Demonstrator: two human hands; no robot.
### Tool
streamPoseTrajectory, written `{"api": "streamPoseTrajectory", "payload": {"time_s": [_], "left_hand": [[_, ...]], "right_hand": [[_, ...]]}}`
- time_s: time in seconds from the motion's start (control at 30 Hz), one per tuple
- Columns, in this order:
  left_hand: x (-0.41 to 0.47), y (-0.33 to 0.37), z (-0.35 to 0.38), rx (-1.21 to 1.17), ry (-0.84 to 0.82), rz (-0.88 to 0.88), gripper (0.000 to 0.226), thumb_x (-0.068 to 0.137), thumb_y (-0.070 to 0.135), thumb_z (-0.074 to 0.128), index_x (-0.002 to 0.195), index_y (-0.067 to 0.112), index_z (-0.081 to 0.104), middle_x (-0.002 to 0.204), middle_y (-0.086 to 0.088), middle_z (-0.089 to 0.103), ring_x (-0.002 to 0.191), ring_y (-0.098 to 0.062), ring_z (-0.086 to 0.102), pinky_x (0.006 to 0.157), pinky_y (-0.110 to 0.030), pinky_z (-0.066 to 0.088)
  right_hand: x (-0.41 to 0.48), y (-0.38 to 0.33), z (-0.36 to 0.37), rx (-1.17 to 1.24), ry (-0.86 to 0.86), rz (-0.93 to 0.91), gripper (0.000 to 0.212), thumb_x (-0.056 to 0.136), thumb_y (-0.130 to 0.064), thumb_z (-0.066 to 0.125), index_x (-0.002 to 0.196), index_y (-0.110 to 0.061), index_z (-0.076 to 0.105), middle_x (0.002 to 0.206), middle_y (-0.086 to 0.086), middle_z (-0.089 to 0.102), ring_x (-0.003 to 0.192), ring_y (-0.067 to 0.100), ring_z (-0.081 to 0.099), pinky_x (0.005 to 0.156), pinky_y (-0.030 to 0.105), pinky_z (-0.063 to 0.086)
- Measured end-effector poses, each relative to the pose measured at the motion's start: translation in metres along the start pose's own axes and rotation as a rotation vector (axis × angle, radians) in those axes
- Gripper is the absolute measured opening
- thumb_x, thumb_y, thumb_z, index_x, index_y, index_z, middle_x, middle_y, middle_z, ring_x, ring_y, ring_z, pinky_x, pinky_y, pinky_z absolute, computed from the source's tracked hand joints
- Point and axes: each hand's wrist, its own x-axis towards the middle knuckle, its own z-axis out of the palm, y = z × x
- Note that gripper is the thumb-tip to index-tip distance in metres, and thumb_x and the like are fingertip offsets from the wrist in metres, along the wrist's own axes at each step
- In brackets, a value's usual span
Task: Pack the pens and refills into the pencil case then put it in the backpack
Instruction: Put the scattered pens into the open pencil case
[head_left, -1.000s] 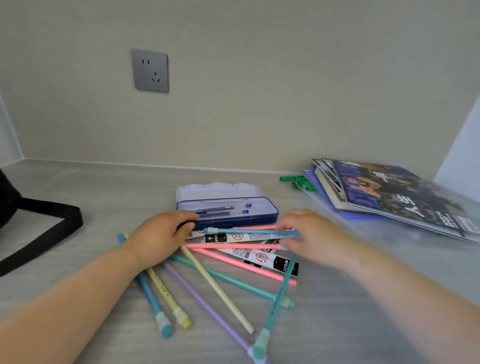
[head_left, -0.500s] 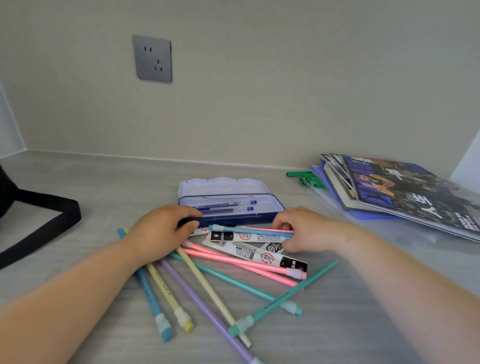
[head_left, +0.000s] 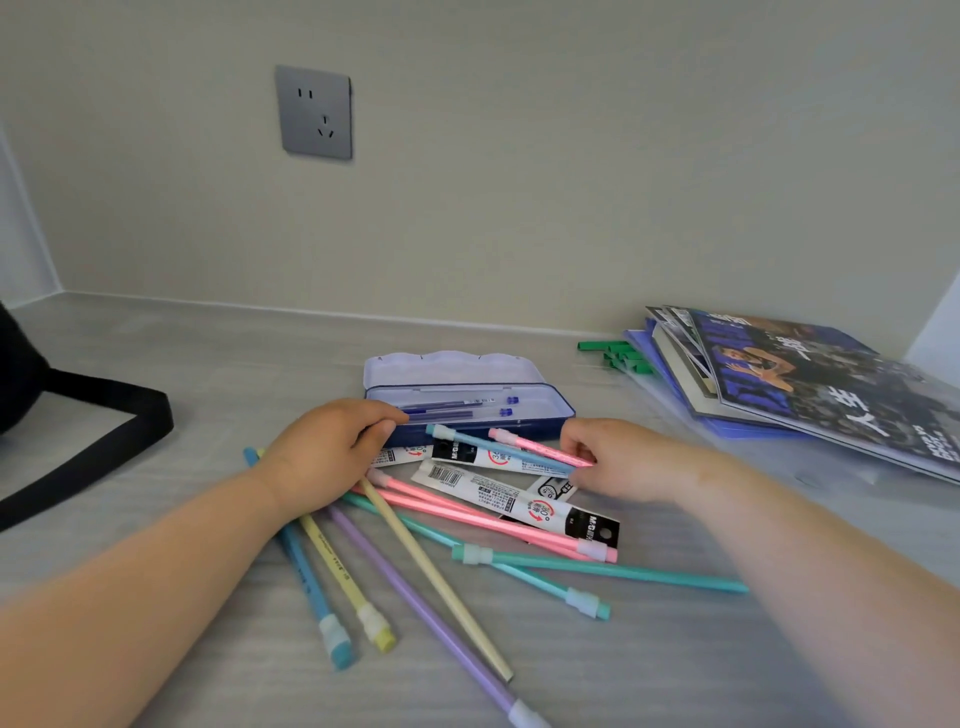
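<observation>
The blue pencil case (head_left: 540, 431) lies open mid-table, lid back, with two blue-capped pens (head_left: 457, 408) inside. My left hand (head_left: 327, 452) grips its front left corner, index finger over the rim and thumb on the front wall. My right hand (head_left: 623, 462) pinches a light blue pen (head_left: 488, 448) and a pink pen (head_left: 540, 448) together, just in front of the case. White-and-black refill packets (head_left: 514, 500) lie under them. Several loose pastel pens (head_left: 431, 571) are scattered on the table nearer me. The black backpack (head_left: 15, 374) shows at the left edge.
The backpack's strap (head_left: 109, 436) loops across the left of the table. A stack of magazines (head_left: 805, 384) on a clear folder sits at the right, with green clips (head_left: 618, 353) beside it. A wall socket (head_left: 314, 111) is on the wall behind.
My right hand has taken a pink pen alongside the blue one and lifted their tips toward the case. A teal pen swung round to lie nearly crosswise. My left hand stayed put.
</observation>
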Motion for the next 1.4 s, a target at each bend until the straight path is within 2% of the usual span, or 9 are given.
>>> {"api": "streamPoseTrajectory", "payload": {"time_s": [0.1,0.23,0.47,0.63,0.83,1.0,1.1,1.17,1.4], "left_hand": [[-0.001,0.001,-0.001,-0.031,-0.035,-0.009,0.027,0.092,0.016,0.040,0.110,0.015,0.061,0.106,-0.006,0.062,0.070,-0.016,0.062,0.061,-0.018,0.046],[0.000,0.001,-0.002,-0.023,-0.046,-0.018,0.027,0.092,0.017,0.039,0.109,0.015,0.061,0.110,-0.010,0.063,0.073,-0.018,0.059,0.071,-0.028,0.044],[-0.003,0.004,-0.004,-0.056,-0.071,-0.034,0.026,0.092,0.018,0.038,0.103,0.016,0.062,0.101,-0.012,0.064,0.075,-0.027,0.068,0.074,-0.038,0.050],[-0.003,0.005,-0.004,0.015,0.002,0.006,0.022,0.089,0.015,0.047,0.103,0.011,0.064,0.103,-0.012,0.066,0.087,-0.022,0.054,0.075,-0.026,0.037],[-0.005,0.004,-0.009,0.067,0.010,-0.022,0.020,0.086,0.014,0.053,0.101,0.008,0.064,0.105,-0.015,0.064,0.098,-0.028,0.055,0.088,-0.035,0.042],[-0.003,0.001,-0.008,0.044,-0.024,-0.039,0.017,0.086,0.014,0.053,0.095,0.005,0.064,0.106,-0.016,0.063,0.096,-0.029,0.056,0.086,-0.033,0.041],[-0.001,-0.002,-0.008,0.000,-0.015,-0.055,0.014,0.084,0.013,0.058,0.090,0.004,0.066,0.102,-0.011,0.063,0.098,-0.030,0.057,0.075,-0.025,0.035],[0.001,-0.004,-0.009,-0.034,-0.001,-0.053,0.009,0.080,0.010,0.062,0.085,0.005,0.068,0.101,-0.008,0.060,0.095,-0.026,0.057,0.067,-0.017,0.031],[0.007,-0.013,-0.006,-0.069,0.054,-0.059,0.004,0.076,0.007,0.067,0.077,0.011,0.066,0.114,-0.012,0.061,0.088,-0.018,0.054,0.080,-0.019,0.034]], "right_hand": [[0.000,-0.003,0.000,-0.039,-0.036,0.028,0.020,0.085,-0.010,0.045,0.071,-0.021,0.037,0.086,0.001,0.045,0.077,0.020,0.041,0.050,0.025,0.026],[0.000,-0.005,0.000,-0.038,0.000,0.043,0.012,0.086,-0.004,0.037,0.093,-0.013,0.038,0.069,0.000,0.040,0.066,0.022,0.041,0.048,0.022,0.025],[-0.047,-0.006,-0.008,0.130,0.150,-0.042,0.027,0.079,-0.018,0.053,0.058,-0.028,0.039,0.060,-0.009,0.046,0.062,0.017,0.047,0.050,0.018,0.032],[-0.086,-0.006,0.007,0.195,0.011,-0.036,0.013,0.066,-0.036,0.068,0.070,-0.033,0.056,0.076,-0.009,0.063,0.070,0.004,0.055,0.060,0.016,0.042],[-0.086,-0.009,0.009,0.014,0.031,-0.059,0.011,0.073,-0.024,0.057,0.075,-0.030,0.048,0.071,-0.009,0.050,0.074,0.015,0.047,0.056,0.025,0.035],[-0.083,-0.004,0.007,-0.094,0.060,-0.097,0.018,0.074,-0.020,0.053,0.091,-0.027,0.053,0.082,-0.005,0.060,0.074,0.015,0.045,0.057,0.029,0.033],[-0.080,0.003,-0.007,0.005,0.098,-0.088,0.005,0.078,-0.023,0.056,0.077,-0.027,0.058,0.059,-0.009,0.049,0.063,0.009,0.045,0.051,0.015,0.032],[-0.071,0.005,-0.018,0.039,0.133,-0.079,0.019,0.082,-0.029,0.057,0.064,-0.034,0.051,0.055,-0.010,0.047,0.057,0.004,0.044,0.051,0.015,0.032],[0.004,-0.014,-0.032,-0.073,0.331,-0.125,0.026,0.087,-0.029,0.049,0.063,-0.037,0.051,0.064,-0.008,0.054,0.072,0.019,0.048,0.050,0.025,0.029]]}}
